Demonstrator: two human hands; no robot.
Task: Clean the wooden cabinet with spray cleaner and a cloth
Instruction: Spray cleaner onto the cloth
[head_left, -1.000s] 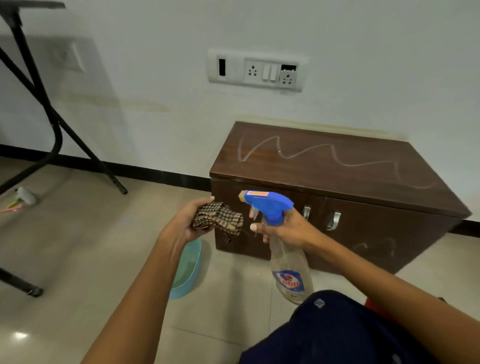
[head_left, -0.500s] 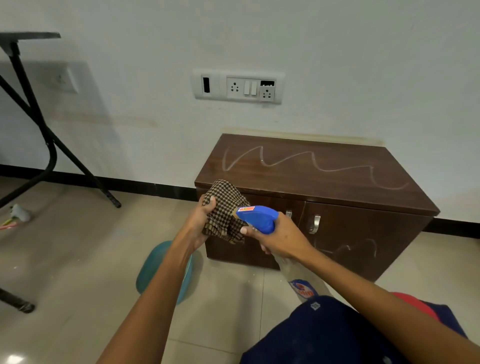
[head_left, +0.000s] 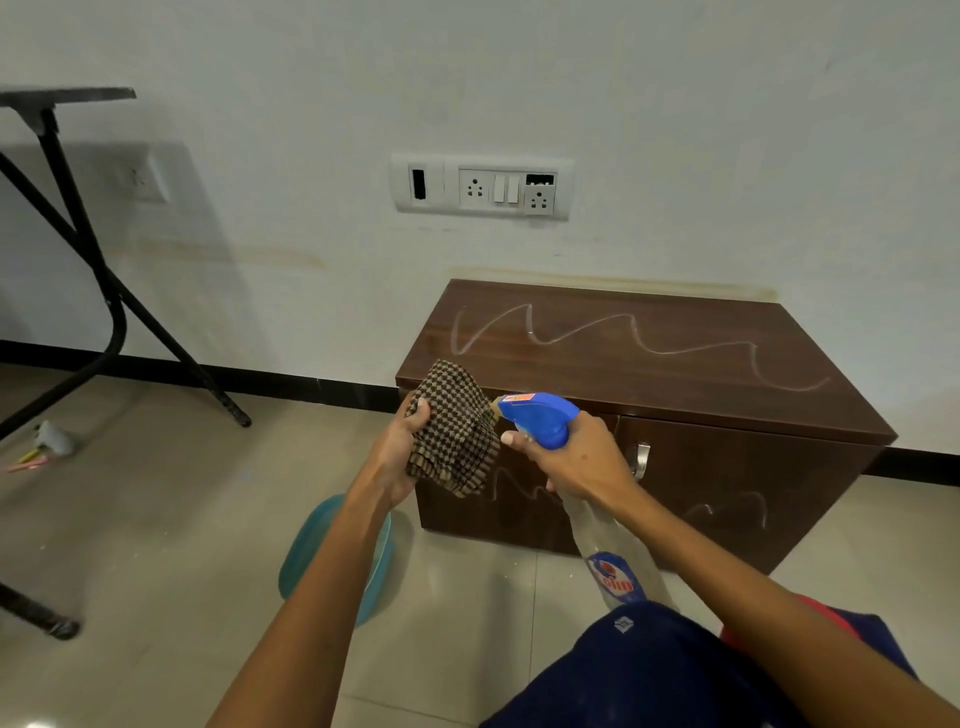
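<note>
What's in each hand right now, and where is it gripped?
Left hand grips the checked cloth by its left edge. Right hand holds the spray bottle at the neck, under the blue trigger head.

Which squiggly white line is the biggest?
The squiggle on the cabinet's top: it runs nearly the whole width. The two on the doors are short.

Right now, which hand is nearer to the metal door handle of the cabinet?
Right. The right hand holds the spray bottle just left of the handle; the left hand is farther left.
</note>
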